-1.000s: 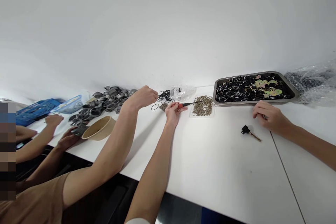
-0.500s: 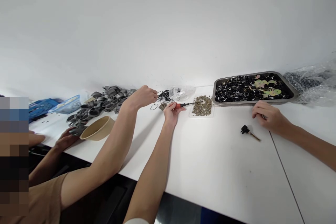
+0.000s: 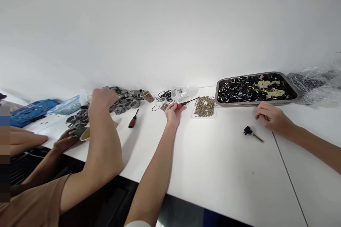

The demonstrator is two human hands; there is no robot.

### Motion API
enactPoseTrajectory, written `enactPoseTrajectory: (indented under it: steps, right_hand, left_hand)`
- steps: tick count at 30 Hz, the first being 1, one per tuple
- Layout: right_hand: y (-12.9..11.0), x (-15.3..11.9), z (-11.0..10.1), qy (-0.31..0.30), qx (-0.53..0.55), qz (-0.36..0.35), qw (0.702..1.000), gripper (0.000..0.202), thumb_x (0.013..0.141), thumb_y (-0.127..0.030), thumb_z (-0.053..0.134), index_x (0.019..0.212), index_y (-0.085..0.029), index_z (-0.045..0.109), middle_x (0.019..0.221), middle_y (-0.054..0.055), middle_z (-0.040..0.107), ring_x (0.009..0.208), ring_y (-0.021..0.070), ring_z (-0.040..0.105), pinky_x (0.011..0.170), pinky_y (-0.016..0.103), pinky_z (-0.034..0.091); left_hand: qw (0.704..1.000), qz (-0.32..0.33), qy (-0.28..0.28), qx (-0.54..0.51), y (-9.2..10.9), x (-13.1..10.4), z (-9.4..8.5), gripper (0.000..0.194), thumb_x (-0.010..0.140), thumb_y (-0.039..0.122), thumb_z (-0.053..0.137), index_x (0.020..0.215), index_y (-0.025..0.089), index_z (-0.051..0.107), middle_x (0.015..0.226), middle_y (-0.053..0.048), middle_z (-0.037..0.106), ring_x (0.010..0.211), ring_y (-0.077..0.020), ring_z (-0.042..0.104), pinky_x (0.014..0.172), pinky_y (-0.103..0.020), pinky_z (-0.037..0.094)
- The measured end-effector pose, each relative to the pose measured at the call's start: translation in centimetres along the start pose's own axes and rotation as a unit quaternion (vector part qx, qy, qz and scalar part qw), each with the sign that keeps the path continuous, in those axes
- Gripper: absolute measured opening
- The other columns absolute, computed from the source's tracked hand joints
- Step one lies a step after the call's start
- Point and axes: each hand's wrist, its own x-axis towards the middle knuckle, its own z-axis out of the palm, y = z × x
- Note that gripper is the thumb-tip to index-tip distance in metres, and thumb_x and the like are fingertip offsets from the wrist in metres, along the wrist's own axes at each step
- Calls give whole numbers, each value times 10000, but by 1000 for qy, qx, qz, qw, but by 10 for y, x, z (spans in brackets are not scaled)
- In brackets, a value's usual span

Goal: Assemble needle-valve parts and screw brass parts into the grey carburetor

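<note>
My left hand is closed around the handle of a red screwdriver. Its dark shaft points right and slightly up, with the tip above the far left edge of a clear shallow tray of small brass-coloured screws. My right hand rests on the table by the front edge of a metal tray, fingers curled; a small dark bit shows at them, too hidden to name. Nearby on the table lies a black knob-like part with a brass-coloured shaft.
Black parts and yellowish discs fill the metal tray. Plastic wrap lies right of it. Black rings, another screwdriver and a cup of screws are leftward. A co-worker's arm reaches over grey parts and a bowl.
The screwdriver tip in my left hand has risen off the screws and swung up and back. The co-worker's arm has moved left, uncovering the screw cup and second screwdriver. My right hand stays put.
</note>
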Motion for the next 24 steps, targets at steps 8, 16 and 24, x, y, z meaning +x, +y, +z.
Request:
enactPoseTrajectory:
  steps: [8,16,24]
  right_hand:
    - [-2,1,-1,-3,2,0,1000,283,787,65,407,733,-207,463,734,20,544,721,167,521,667,310,444]
    - [-1,0,-1,-4,-1,1,1000,287,799,68,399,744,-208,457,740,24,544,731,166,524,665,310,453]
    - [-2,0,-1,-3,-1,4,1000,285,791,68,408,738,-207,461,736,19,549,725,165,525,667,307,452]
  left_hand:
    - [999,-15,-40,9,1,-2,1,80,700,139,621,759,132,567,601,-34,610,534,-214,654,546,-367,586]
    - [999,-12,-24,-25,4,-1,-1,75,694,135,583,763,137,552,620,-42,623,594,-232,676,644,-440,611]
    - [999,7,19,-29,1,0,-1,97,685,136,557,781,149,547,589,-27,614,569,-226,673,628,-409,600]
